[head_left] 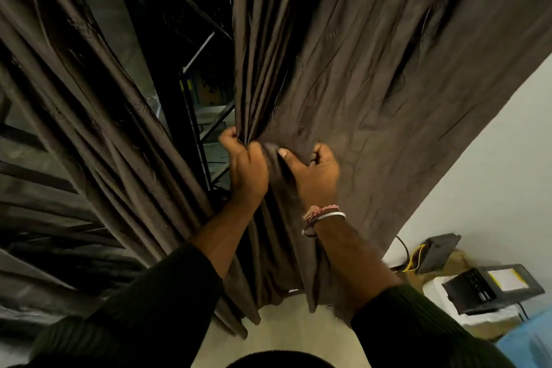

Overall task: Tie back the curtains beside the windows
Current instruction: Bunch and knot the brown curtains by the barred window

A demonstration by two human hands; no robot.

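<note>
Both hands (280, 167) bunch the curtain (343, 75) (edge folds).

Your head camera gave you a dim, warm-toned picture. The brown curtain (373, 84) showed soft sheen along its folds and deep shadow between them, and the window gap (206, 69) behind it was almost black. The white wall (493, 188) at the right was the brightest area, evenly lit without glare. Wide-angle distortion bent the curtain edges outward. Your left hand (246, 167) looked slightly blurred; your dark sleeves (149, 308) lost nearly all detail.
</note>
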